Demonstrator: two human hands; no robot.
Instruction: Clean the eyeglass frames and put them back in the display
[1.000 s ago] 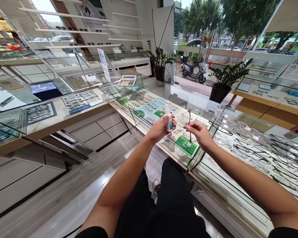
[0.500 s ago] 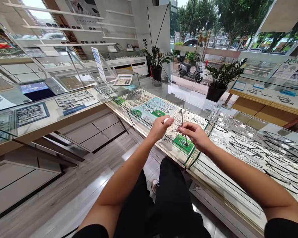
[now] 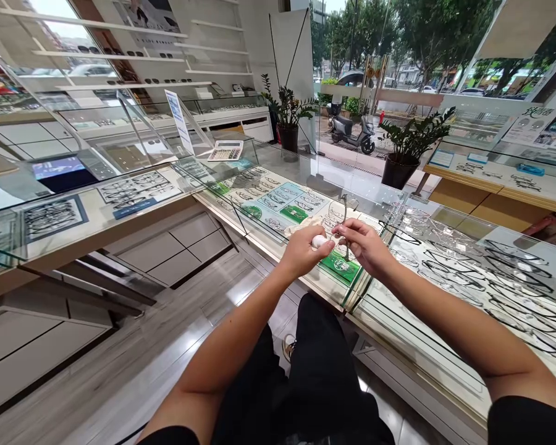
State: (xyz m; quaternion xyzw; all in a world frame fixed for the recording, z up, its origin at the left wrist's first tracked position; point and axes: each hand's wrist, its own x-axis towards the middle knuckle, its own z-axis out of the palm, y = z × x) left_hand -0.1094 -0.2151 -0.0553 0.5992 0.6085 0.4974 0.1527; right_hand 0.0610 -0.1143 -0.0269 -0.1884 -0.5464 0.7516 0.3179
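My right hand (image 3: 364, 242) pinches a pair of eyeglasses (image 3: 345, 207) with a thin dark frame, held up on edge over the glass counter. My left hand (image 3: 303, 247) is closed on a pale, crumpled cloth (image 3: 309, 222). A white bit of it shows between thumb and fingers, close to the glasses. Whether the cloth touches a lens I cannot tell. Below both hands, rows of spectacle frames lie inside the glass display counter (image 3: 278, 238) on blue, white and green panels, one green panel (image 3: 340, 267) just beneath the glasses.
More spectacle frames (image 3: 482, 272) fill the case to the right. A calculator (image 3: 225, 151) and an upright sign (image 3: 179, 122) stand at the far left end of the counter. Potted plants (image 3: 401, 161) stand beyond it, before the glass front. Another display counter (image 3: 97, 216) runs along the left.
My left hand has turned and moved slightly lower and right, closer to the glasses, and more of the pale cloth shows. The glasses have shifted slightly in my right hand.
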